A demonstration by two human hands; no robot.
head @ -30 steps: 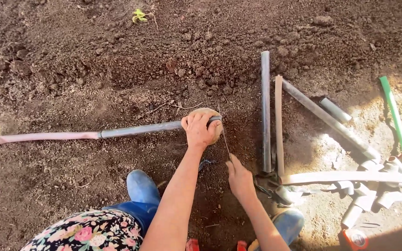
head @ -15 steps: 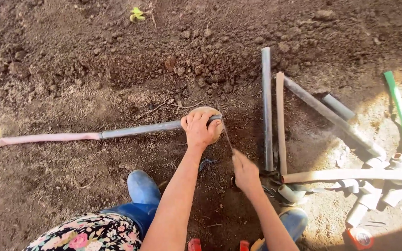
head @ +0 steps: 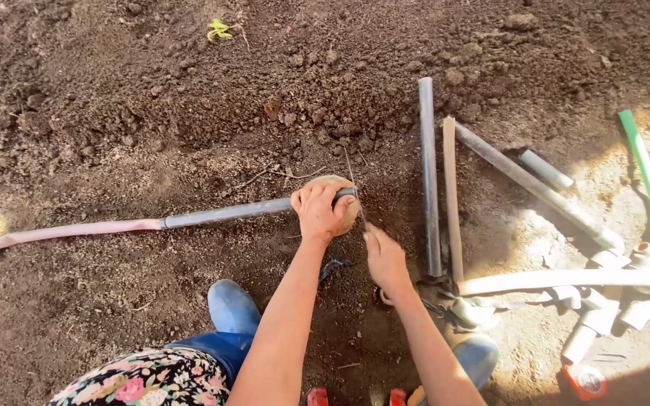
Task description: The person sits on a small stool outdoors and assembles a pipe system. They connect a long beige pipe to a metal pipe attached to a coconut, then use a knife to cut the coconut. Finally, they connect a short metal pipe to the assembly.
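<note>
My left hand (head: 321,210) grips the end of a long grey pipe (head: 227,214) and presses it onto a round tan block (head: 346,204) lying on the soil. The pipe runs left, where it becomes a pinkish section (head: 77,229). My right hand (head: 385,259) sits just right of and below the pipe end. It pinches a thin saw blade (head: 355,188) that slants up across the pipe beside my left fingers. My knees in blue jeans (head: 231,308) rest on the ground below.
Loose pipes lie to the right: a grey one (head: 429,173), a tan one (head: 451,203), a slanted grey one (head: 528,188), a white one (head: 566,280) and a green rod (head: 648,188). Pale pipe fittings (head: 603,316) cluster at the lower right. A small seedling (head: 220,28) grows at the top.
My right hand has pushed forward towards the pipe end, sliding the blade further across it. My left hand and the pipe have stayed in place.
</note>
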